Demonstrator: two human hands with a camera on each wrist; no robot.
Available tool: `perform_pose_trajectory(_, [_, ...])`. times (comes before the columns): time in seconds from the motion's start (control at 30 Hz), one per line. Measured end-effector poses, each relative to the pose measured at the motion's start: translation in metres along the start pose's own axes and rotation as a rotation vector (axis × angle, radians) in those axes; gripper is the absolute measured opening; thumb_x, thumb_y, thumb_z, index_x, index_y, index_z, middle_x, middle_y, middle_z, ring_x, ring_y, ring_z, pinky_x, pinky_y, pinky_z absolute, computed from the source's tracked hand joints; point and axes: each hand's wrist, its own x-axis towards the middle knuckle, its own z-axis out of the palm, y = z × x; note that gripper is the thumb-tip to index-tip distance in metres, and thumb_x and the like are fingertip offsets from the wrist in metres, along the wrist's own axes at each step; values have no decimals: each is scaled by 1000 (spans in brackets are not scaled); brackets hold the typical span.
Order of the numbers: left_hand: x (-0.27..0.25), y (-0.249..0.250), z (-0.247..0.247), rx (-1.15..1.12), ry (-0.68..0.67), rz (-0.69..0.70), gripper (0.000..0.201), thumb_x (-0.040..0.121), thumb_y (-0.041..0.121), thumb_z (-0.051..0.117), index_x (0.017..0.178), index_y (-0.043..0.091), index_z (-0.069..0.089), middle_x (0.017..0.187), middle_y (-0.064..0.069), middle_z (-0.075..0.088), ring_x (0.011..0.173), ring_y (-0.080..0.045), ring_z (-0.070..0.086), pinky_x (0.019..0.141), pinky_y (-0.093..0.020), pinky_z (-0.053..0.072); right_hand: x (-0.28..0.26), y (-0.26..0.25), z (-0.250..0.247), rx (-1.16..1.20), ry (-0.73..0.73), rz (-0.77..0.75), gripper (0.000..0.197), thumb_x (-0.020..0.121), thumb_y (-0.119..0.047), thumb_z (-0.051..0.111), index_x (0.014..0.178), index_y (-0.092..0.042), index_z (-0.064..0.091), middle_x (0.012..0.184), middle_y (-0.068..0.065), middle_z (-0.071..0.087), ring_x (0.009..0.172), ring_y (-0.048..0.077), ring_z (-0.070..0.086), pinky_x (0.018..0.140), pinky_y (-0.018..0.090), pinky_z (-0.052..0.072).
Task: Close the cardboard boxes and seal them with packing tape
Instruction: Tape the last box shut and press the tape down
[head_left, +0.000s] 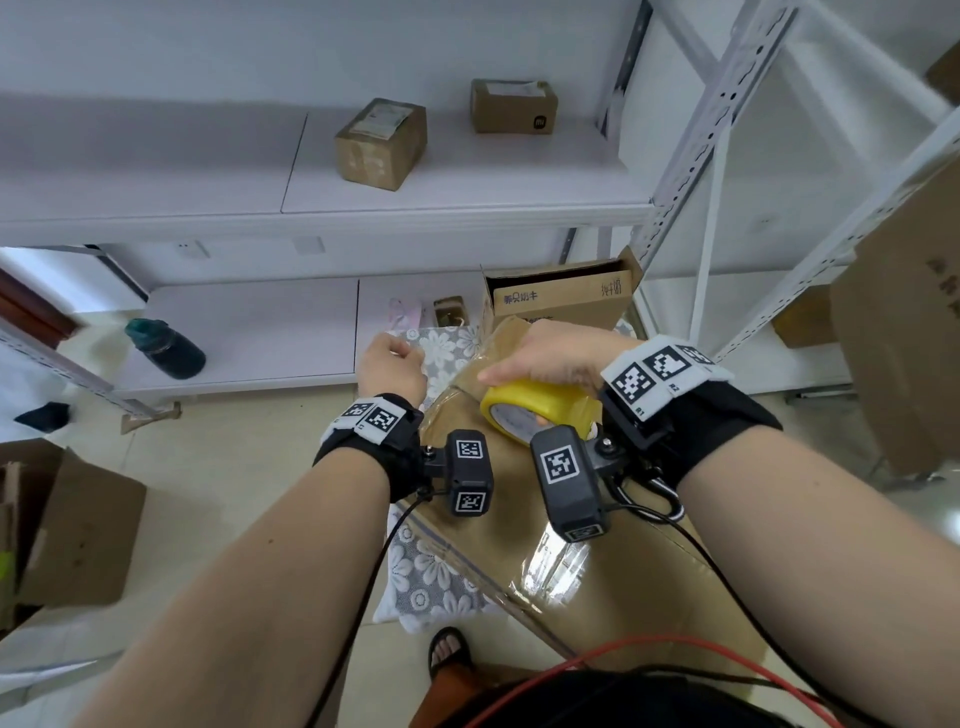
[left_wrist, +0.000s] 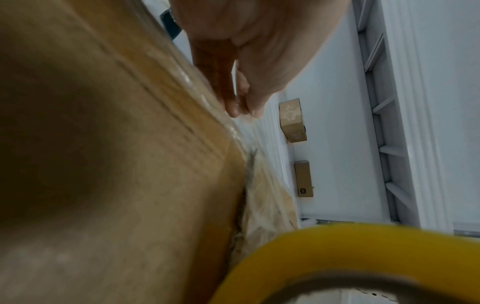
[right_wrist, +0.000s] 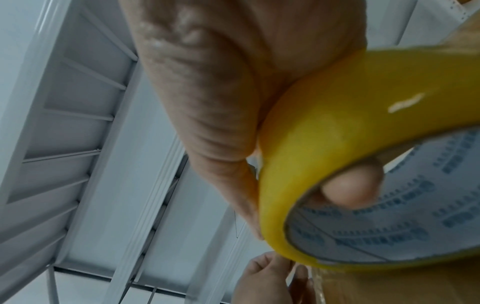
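A large brown cardboard box (head_left: 597, 525) lies closed in front of me, with clear tape shining along its top seam. My right hand (head_left: 550, 358) grips the yellow packing tape roll (head_left: 540, 410) on the box's far end; a fingertip (right_wrist: 353, 185) shows inside the roll's (right_wrist: 363, 115) core. My left hand (head_left: 392, 364) sits at the box's far left edge, fingers curled downward. In the left wrist view its fingertips (left_wrist: 241, 107) pinch together at the box (left_wrist: 116, 164) edge, apparently on the clear tape end. The roll (left_wrist: 337, 251) shows at the bottom there.
White metal shelving stands behind, with two small sealed boxes (head_left: 382, 143) (head_left: 514, 106) on top and an open box (head_left: 561, 296) plus a dark green bottle (head_left: 166, 348) below. Flat cardboard (head_left: 78, 530) lies left; tall cardboard (head_left: 909, 338) leans right. A floral cloth (head_left: 447, 348) lies under the box.
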Motion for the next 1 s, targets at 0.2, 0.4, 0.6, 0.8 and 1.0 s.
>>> perform_pose_trajectory(0.2, [-5, -2, 1, 211, -91, 40, 23, 88, 12, 60, 68, 20, 50, 95, -10, 68, 87, -31, 66, 78, -43, 56, 6, -7, -1, -19, -28, 12, 34, 83, -42, 68, 100, -13, 62, 93, 0, 55, 76, 12, 52, 67, 25, 42])
perform_pose_trajectory(0.4, [-6, 9, 4, 466, -347, -62, 26, 92, 5, 54, 117, 1, 62, 123, -16, 62, 114, -32, 57, 99, -40, 46, 8, -6, -1, 7, -20, 35, 46, 81, -43, 70, 113, -11, 61, 102, 1, 57, 94, 18, 54, 79, 29, 42])
perform_pose_trajectory(0.6, [-10, 10, 3, 529, -314, -87, 29, 93, 22, 58, 109, -2, 57, 118, -17, 59, 108, -29, 57, 88, -31, 47, 9, -2, 2, 69, -6, 64, 54, 81, -43, 70, 121, -9, 58, 105, 1, 53, 99, 20, 52, 85, 30, 41])
perform_pose_trajectory(0.8, [-10, 6, -6, 328, -185, 70, 16, 82, 22, 72, 71, 15, 62, 81, -4, 68, 79, -21, 61, 84, -38, 54, 8, 1, 4, 100, -5, 71, 58, 80, -44, 70, 121, -6, 57, 108, 8, 59, 94, 21, 54, 84, 31, 46])
perform_pose_trajectory(1.0, [-39, 16, -3, 440, -265, 233, 47, 89, 40, 62, 52, 12, 52, 52, -1, 48, 50, -15, 44, 47, -29, 32, -4, -1, 3, 170, -96, 20, 35, 90, -35, 62, 81, -1, 59, 59, 8, 62, 42, 14, 58, 44, 17, 47])
